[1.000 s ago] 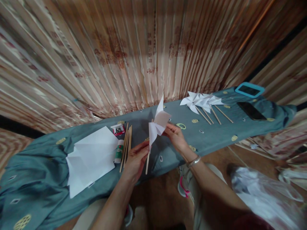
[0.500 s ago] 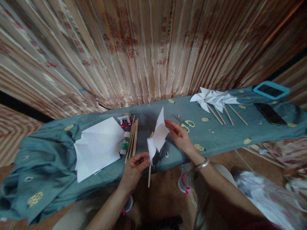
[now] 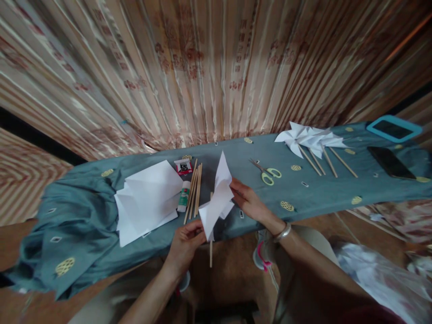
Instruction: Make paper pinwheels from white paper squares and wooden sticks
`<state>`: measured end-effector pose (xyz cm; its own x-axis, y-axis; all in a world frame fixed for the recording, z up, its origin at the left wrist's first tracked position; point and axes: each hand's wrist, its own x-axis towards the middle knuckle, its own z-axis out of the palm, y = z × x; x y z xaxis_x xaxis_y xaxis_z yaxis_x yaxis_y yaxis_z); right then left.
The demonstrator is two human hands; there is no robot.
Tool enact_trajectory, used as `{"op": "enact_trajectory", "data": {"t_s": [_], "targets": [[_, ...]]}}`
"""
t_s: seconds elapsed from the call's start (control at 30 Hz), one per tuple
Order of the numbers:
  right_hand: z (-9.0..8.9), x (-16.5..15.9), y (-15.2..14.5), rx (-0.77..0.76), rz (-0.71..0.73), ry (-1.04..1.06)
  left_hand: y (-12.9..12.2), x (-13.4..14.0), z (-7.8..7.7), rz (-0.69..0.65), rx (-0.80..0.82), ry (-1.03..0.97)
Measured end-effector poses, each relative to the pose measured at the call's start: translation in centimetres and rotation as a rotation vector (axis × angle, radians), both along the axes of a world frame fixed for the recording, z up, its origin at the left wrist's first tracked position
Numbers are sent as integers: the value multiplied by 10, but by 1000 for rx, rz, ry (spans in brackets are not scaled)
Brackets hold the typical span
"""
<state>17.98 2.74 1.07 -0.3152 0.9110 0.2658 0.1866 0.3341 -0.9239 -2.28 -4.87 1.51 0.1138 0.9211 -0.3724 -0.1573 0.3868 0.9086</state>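
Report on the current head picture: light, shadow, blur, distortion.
Head view: dim, soft light, the stacked white paper sheets among its brightest patches; head view, bottom centre: the brown floor sinks into shadow; head view, lower right: the crumpled clear plastic bag looks smeared; head view, edges: apparent wide-angle stretching, the pinkish-brown patterned curtain fanning outward.

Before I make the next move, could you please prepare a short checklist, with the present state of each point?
1. Left hand on the paper pinwheel: ok, at its lower end.
2. Right hand grip: cannot tell, partly hidden behind the paper.
3. Paper fastened to the wooden stick: cannot tell, the join is covered.
4. Scissors clear of both hands: ok, lying on the tablecloth.
5. Red box closed: not ok, it is open.
6. Other pinwheels lying separate: not ok, their papers overlap.
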Motion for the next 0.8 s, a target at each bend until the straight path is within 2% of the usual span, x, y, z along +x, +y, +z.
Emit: {"op": "enact_trajectory", "data": {"t_s": [0.3,0.53,0.63,0.7,0.8], "targets": [[-2,-9,-14,76,143,-211,4,-2,1,114,-29,-37],[20,-12,-34,225,282,-306,12,-6,3,192,-4,16],[28,-6,-38,196,312,-272,14,-5,3,192,-11,10],[30,1,-36,131,249,-196,15,-4,4,178,-21,3],[28,14,-27,85,-36,-124,14,-2,5,157,-25,-4]]}}
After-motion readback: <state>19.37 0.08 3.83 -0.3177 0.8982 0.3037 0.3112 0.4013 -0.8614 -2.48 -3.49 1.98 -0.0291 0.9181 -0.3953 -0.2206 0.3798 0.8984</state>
